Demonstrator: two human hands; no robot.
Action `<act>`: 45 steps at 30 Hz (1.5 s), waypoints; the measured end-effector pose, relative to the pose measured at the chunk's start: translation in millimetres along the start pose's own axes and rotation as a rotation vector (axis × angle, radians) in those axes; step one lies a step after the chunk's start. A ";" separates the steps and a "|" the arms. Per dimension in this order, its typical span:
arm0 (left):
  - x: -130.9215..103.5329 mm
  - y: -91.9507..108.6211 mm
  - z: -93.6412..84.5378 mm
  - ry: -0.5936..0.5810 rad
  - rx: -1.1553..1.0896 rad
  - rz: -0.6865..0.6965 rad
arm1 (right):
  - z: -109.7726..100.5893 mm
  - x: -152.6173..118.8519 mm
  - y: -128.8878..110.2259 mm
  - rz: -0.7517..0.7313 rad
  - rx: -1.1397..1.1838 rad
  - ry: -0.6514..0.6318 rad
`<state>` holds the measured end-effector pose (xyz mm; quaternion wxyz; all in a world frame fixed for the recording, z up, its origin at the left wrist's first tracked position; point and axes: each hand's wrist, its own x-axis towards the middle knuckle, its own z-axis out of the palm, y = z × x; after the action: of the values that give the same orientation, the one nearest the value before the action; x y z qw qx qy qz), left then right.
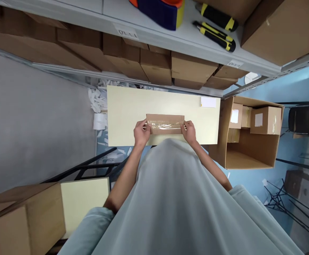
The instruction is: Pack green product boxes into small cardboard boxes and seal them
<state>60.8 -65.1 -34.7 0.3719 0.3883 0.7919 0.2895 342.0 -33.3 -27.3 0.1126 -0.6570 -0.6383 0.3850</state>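
A packing area in a stockroom or workshop: cardboard boxes (pixel 157 67) line a metal shelf (pixel 149 30), box cutters (pixel 217 35) and a tape dispenser (pixel 161 12) sit above a plain worktable (pixel 154 102), and a large carton (pixel 250 156) holds smaller boxes (pixel 266 120).

Cream table (pixel 133 117) here, with a white pad (pixel 208 102) near its far right corner. Grey upper shelf (pixel 90 17) has two black-and-yellow cutters (pixel 218 38), a blue-and-orange tool (pixel 161 12) left of them and a big box (pixel 284 33) on the right. Brown boxes (pixel 156 65) line the shelf below.
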 end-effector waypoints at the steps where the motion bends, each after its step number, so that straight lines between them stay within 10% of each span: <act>1: 0.4 4.0 -2.5 0.009 -0.009 0.033 | -2.9 -1.4 -1.7 -0.005 0.016 0.017; 8: 22.8 17.4 -9.6 0.039 -0.124 0.160 | -8.0 -0.5 -18.9 0.054 0.008 0.126; 20: 45.2 -23.9 -24.9 0.006 -0.027 -0.054 | 32.9 -22.2 -61.7 0.093 -0.266 -0.203; 24: 77.7 -34.7 -39.2 0.090 -0.058 -0.085 | 14.0 1.6 -81.9 0.086 -0.388 -0.225; 27: 107.5 9.8 -53.9 0.190 -0.175 0.056 | -44.4 45.1 -131.3 -0.104 -0.390 0.062; 31: 133.3 139.9 -74.0 0.245 -0.323 0.509 | -133.3 114.7 -238.4 -0.459 -0.437 0.393; 36: 138.1 280.8 -79.3 0.266 -0.365 0.737 | -173.9 182.4 -345.0 -0.386 -0.665 0.402; 39: 132.8 303.3 -74.8 0.256 -0.358 0.779 | -168.2 201.7 -366.0 -0.251 -0.731 0.300; 45: 123.2 269.6 -70.2 0.270 -0.352 0.763 | -163.8 209.5 -359.7 -0.273 -0.695 0.272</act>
<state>59.4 168.4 160.9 0.1920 0.5422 0.5721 0.5847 154.5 274.3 237.9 0.0171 -0.6102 -0.7912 0.0371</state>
